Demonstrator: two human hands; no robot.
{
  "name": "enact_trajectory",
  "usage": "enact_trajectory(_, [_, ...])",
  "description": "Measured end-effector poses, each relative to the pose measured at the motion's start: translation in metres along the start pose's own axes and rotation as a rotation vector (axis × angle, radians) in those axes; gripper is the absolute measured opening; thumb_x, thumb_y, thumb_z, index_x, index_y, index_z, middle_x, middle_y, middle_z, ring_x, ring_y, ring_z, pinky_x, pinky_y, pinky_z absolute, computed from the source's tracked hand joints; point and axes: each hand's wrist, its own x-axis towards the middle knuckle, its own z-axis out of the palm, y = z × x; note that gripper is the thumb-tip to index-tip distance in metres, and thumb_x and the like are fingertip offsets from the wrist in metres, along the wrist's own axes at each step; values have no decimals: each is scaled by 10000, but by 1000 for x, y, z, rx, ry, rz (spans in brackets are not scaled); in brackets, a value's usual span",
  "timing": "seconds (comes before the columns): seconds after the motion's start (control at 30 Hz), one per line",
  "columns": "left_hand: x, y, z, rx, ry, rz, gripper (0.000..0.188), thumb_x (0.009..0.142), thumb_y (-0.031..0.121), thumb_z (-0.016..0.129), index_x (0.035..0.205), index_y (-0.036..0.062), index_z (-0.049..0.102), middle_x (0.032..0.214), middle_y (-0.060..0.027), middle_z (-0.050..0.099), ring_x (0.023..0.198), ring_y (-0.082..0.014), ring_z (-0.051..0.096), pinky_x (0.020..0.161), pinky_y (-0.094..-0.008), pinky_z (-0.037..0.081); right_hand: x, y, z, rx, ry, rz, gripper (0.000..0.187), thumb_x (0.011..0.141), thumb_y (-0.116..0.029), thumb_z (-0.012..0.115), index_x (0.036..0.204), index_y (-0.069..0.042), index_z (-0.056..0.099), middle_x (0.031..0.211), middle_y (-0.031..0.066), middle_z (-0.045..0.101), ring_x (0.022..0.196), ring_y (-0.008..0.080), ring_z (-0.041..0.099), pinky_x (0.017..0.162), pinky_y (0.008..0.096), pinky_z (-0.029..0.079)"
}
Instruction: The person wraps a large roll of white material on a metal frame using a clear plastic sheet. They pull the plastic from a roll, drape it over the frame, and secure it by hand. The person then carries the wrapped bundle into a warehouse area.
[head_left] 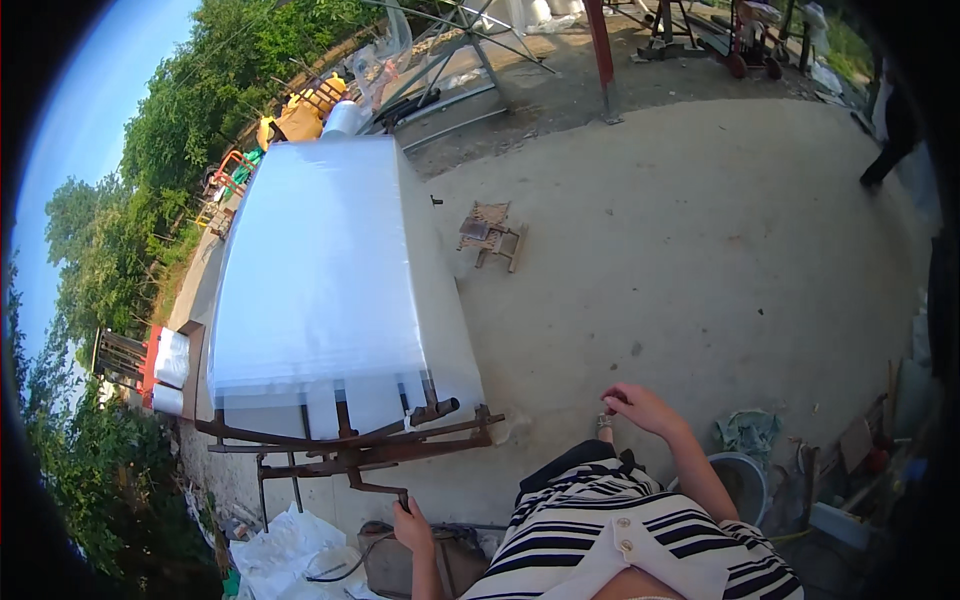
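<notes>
My left hand [412,525] is wrapped round the upright grip of a rusty metal crank handle [374,487]. The crank joins the near end of a brown metal frame [340,440]. Over that frame, clear plastic sheeting [320,270] lies in a long, wide stack, pale and shiny on top, its right side hanging toward the floor. My right hand [640,408] hovers in front of my body, right of the frame and apart from it. Its fingers are loosely curled, and nothing shows in them.
A small folding stool [487,235] stands on the concrete floor [640,250] right of the sheeting. A bucket [738,480] is by my right elbow, with clutter beyond. White crumpled plastic [295,550] lies near the frame's legs. A red post [600,50] rises at the back; a person's dark leg [888,160] shows far right.
</notes>
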Motion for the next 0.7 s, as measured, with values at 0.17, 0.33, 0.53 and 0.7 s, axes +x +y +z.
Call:
enact_trajectory(0.17, [-4,46,15,-323,429,-30,224,890,127,488,1065,-12,467,952,-179,555,864,-325,555,759,-402,433,89,-39,-52,-134,-15,-100,261,891,-227,528,1030,-10,566,930,118,644,860,219,618,758,319,477])
enact_trajectory(0.33, [-6,165,-48,-1047,852,-131,165,924,35,392,1068,-5,461,1019,-98,513,856,-164,511,770,-290,428,205,-108,-95,-322,0,-306,282,867,-220,560,1067,-21,551,1023,130,606,949,258,584,805,333,466])
enact_trajectory(0.53, [47,330,-46,-1229,591,-52,274,918,53,397,1181,-20,428,1174,-149,495,1044,-203,509,877,-326,428,374,-179,-110,-393,-39,-771,403,842,-239,590,1158,-15,481,1223,148,486,1117,302,484,930,367,402])
enact_trajectory(0.7, [124,418,-3,-832,757,-260,469,866,72,480,1303,-27,339,1352,-174,368,1259,-285,345,1029,-409,284,487,-236,-108,-455,-162,-987,504,822,-261,616,1216,-5,434,1297,160,421,1170,322,435,969,386,368])
